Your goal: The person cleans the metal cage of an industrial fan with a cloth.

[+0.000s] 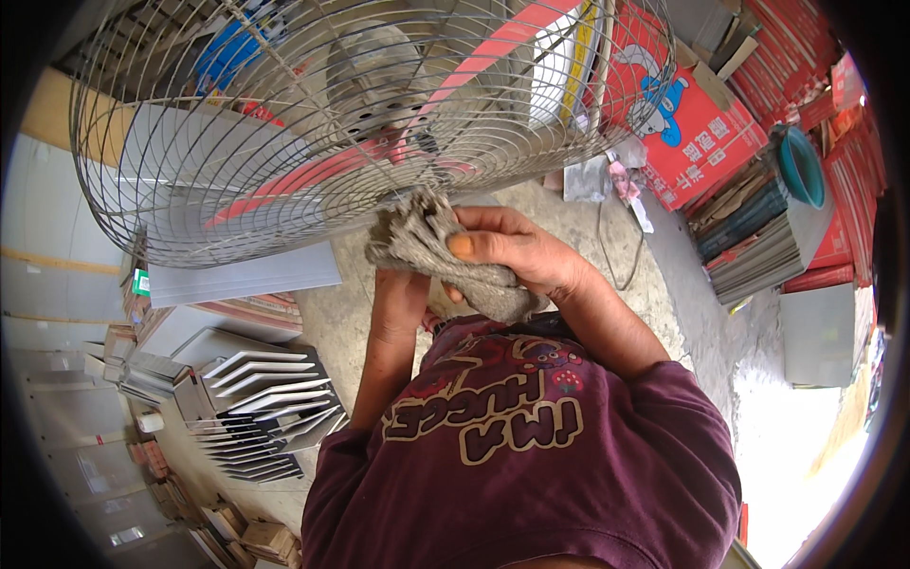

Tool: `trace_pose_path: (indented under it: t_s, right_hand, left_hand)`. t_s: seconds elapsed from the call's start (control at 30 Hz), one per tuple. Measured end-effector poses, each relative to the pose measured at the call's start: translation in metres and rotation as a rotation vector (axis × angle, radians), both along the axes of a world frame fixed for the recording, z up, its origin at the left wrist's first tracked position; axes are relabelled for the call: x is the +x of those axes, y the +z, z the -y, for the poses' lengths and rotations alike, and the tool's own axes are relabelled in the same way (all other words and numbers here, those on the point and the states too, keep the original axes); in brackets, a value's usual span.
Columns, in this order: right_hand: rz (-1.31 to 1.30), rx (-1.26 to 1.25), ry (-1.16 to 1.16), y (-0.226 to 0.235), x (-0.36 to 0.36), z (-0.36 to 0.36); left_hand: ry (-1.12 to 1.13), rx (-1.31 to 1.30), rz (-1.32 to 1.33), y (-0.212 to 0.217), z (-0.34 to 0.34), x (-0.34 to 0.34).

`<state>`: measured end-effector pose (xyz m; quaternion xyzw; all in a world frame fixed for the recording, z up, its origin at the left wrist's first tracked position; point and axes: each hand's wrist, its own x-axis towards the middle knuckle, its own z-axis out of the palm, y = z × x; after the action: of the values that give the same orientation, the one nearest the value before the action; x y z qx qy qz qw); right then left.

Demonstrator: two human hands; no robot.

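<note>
Close below the guard of a large fan (313, 175), a bunched grey rag (464, 261) with a frayed end is held up before my chest. My right hand (521, 248) is closed round it, the thumb pressed on top and one fingertip stained orange. My left hand (403, 278) meets the rag from underneath; its fingers are hidden behind the cloth, so their grip does not show. The rag's frayed end is right by the lower wires of the guard, and I cannot tell whether they touch. Red blades show inside the round wire cage.
Red printed cardboard (697, 123) and stacked sheets stand at the right, with a teal basin (802, 168) on them. A cable (611, 251) lies on the concrete floor (573, 223). Grey folded panels (270, 398) and a pale flat sheet (246, 275) are at the left.
</note>
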<state>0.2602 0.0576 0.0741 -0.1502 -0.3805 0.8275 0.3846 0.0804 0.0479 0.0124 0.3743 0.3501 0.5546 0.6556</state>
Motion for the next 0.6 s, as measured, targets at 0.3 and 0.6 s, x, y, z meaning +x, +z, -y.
trace_pose_path:
  t_s: [0.3,0.6]
  right_hand:
    - [-0.023,0.032,-0.245,0.038,-0.008,-0.036]
    - [-0.103,-0.115,-0.433,0.015,0.033,-0.033]
  left_hand:
    - [-0.108,-0.202,0.004,-0.01,0.028,0.034]
    - [-0.177,-0.159,0.093,-0.037,0.028,0.027]
